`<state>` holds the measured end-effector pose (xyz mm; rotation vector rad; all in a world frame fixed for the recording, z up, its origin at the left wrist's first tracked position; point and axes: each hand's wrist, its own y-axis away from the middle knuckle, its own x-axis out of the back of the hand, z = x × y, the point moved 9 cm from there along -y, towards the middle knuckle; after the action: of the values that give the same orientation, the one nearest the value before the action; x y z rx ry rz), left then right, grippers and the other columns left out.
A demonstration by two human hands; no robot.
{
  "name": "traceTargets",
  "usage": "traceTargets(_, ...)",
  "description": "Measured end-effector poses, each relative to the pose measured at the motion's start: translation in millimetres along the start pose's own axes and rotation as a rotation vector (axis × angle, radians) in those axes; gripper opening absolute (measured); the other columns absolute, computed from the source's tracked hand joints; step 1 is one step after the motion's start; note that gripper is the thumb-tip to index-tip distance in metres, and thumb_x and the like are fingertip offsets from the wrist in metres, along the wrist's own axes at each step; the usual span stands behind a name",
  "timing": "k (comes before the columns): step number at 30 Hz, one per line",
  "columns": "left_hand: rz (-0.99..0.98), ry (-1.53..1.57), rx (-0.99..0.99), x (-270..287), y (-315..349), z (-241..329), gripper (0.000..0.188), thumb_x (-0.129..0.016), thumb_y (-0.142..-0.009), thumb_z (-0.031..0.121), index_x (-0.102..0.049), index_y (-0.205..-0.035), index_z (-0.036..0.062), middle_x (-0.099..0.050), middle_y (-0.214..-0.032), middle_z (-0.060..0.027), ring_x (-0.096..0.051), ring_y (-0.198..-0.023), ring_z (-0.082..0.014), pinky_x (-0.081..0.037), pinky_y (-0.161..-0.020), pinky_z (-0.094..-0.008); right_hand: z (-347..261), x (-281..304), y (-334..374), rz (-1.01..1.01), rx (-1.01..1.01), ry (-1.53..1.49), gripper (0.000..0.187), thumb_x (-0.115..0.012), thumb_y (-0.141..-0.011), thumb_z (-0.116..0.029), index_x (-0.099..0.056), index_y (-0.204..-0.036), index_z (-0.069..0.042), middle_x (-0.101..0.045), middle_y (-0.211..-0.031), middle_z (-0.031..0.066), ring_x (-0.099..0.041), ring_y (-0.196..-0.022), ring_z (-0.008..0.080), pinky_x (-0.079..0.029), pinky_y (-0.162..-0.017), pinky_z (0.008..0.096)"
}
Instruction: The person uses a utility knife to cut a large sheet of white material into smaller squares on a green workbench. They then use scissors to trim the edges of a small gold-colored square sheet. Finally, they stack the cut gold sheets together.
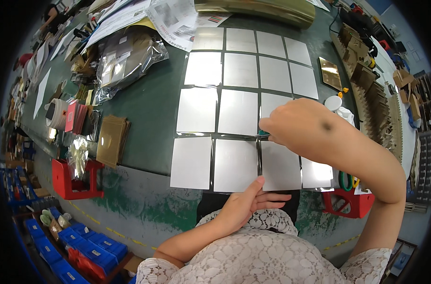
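Observation:
A grid of pale square panels (235, 162) lies on the green table, with narrow, shiny dark gaps between them. Over the second row from the front, my right hand (296, 124) is closed around a slim tool (262, 135). Its thin pointed metal end and a bit of teal show; the grip is hidden in my fist. The tip lies along the gap between the two nearest rows. At the near edge, my left hand (246, 202) has its thumb on the gap between two front panels. Its fingers stretch out to the right, apart, below the edge.
Green-handled scissors (346, 181) lie right of the front row. A gold plate (330, 74) and notched cardboard (362, 71) are farther right. On the left are stacked gold sheets (112, 141) and a clear plastic bag (130, 59). A gold roll (258, 12) lies behind the grid.

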<state>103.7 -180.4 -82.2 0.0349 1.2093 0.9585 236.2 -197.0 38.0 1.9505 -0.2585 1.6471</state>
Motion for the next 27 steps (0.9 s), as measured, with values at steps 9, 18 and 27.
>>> traceTargets(9,0.058,-0.058,0.06,7,1,-5,0.059,-0.028,-0.104,0.043,-0.044,-0.131,-0.0063,-0.063,-0.118,-0.0258,-0.064,-0.107,-0.0287,-0.032,-0.107,-0.0405,18,-10,20,-0.163,-0.114,0.063,0.009,-0.06,-0.085,-0.01,-0.058,-0.08,-0.003,-0.061,-0.069,0.0126,-0.063,-0.072,0.0311,-0.049,-0.067,0.0395)
traceTargets(18,0.11,-0.122,0.075,6,2,-2,0.055,-0.029,-0.104,0.043,-0.045,-0.127,-0.0053,-0.064,-0.117,-0.0239,-0.063,-0.11,-0.0279,-0.036,-0.102,-0.0345,39,-22,53,-0.223,-0.199,0.096,0.005,-0.061,-0.082,-0.008,-0.061,-0.079,-0.004,-0.061,-0.069,0.0123,-0.065,-0.072,0.0308,-0.051,-0.065,0.0408)
traceTargets(27,0.23,-0.075,-0.008,12,1,4,0.045,-0.034,-0.104,0.028,-0.048,-0.117,-0.012,-0.062,-0.111,-0.0286,-0.064,-0.104,-0.0392,-0.054,-0.087,-0.0417,89,-44,127,-0.324,-0.443,0.189,0.007,-0.062,-0.077,-0.011,-0.062,-0.076,-0.004,-0.062,-0.07,0.014,-0.063,-0.072,0.0347,-0.05,-0.065,0.0433)
